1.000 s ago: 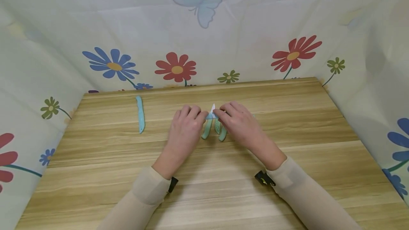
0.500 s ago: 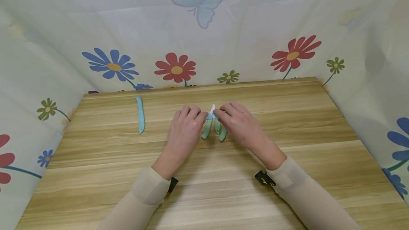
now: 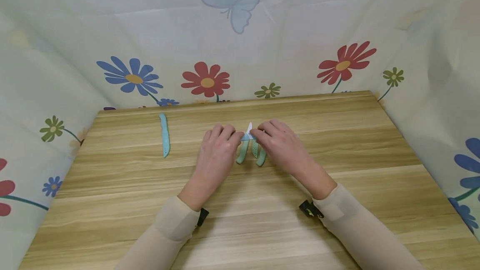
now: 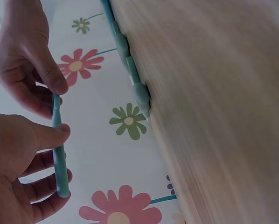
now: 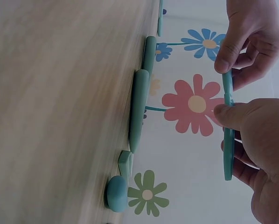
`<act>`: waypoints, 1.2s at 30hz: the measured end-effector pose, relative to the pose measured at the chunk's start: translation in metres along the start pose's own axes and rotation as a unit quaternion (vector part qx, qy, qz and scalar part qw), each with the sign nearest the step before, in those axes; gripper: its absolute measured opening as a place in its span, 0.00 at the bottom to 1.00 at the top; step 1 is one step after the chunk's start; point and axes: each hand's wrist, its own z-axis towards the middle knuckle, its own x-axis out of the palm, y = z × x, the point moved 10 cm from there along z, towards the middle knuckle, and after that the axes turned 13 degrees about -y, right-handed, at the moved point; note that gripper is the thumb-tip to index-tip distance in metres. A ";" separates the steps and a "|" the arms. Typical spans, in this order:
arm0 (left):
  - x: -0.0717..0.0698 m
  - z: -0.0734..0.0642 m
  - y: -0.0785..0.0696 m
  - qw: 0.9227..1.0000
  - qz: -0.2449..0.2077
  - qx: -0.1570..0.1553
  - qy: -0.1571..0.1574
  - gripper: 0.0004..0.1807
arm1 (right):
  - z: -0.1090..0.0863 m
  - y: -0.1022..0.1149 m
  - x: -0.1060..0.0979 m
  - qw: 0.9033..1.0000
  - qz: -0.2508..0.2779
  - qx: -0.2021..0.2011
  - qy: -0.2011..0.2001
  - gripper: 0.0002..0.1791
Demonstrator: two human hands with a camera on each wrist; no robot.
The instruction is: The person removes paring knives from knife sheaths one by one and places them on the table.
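Between both hands, raised over the table, is a slim light blue knife (image 3: 246, 137), seen edge-on in the wrist views with a joint partway along it. My left hand (image 3: 219, 149) pinches one end between thumb and fingers; my right hand (image 3: 283, 145) pinches the other, thumb on the near face. Whether a bare blade shows at the joint cannot be told. Beneath them on the table lie a green knife handle (image 3: 243, 152) with a white blade (image 3: 249, 126) beyond it, a green perforated sheath (image 3: 255, 148) and a second green handle (image 3: 261, 158), partly hidden by my right hand.
A light blue sheathed knife (image 3: 165, 135) lies lengthwise at the table's back left. A blue rounded end (image 5: 116, 193) rests on the table past my right hand. Flower-printed cloth (image 3: 292, 53) hangs behind and beside the wooden table (image 3: 240, 220).
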 end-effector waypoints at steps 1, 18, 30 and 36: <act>0.000 0.000 0.000 1.000 0.000 -0.001 0.001 0.09 | 0.000 0.000 0.000 1.000 0.000 0.000 0.000 0.15; -0.003 0.001 0.001 1.000 0.000 -0.003 -0.003 0.10 | 0.000 -0.003 -0.001 1.000 -0.002 0.012 0.012 0.17; -0.001 0.001 0.004 1.000 0.002 -0.008 0.002 0.11 | -0.001 -0.007 -0.002 1.000 0.007 0.021 0.014 0.16; -0.001 0.001 0.005 1.000 -0.002 -0.010 0.004 0.10 | -0.001 -0.008 0.000 1.000 0.007 0.023 0.018 0.16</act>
